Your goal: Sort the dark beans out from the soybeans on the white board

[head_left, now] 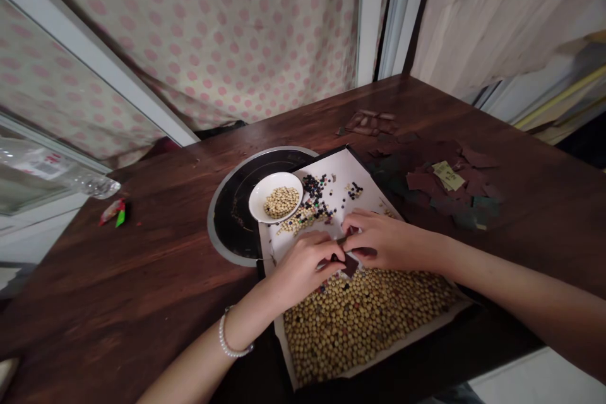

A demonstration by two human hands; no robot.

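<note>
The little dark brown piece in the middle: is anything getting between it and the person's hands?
Nothing visible does. The left hand and right hand meet at the dark brown piece, and both seem to pinch it. The many pale beads lie nearer the camera, not between fingers and piece.

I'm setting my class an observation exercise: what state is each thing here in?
White round ceramic-looking bowl: upright, partly filled with small pale balls.
Black-edged rectangular tray with white lining: near part covered with mostly pale balls.
Left hand: fingers pinching a small flat brown piece.
Right hand: fingers bent, pinching that piece.
Thin brown and green pieces: loose, overlapping.
Clear plastic bottle: standing or lying, cannot tell.
</note>
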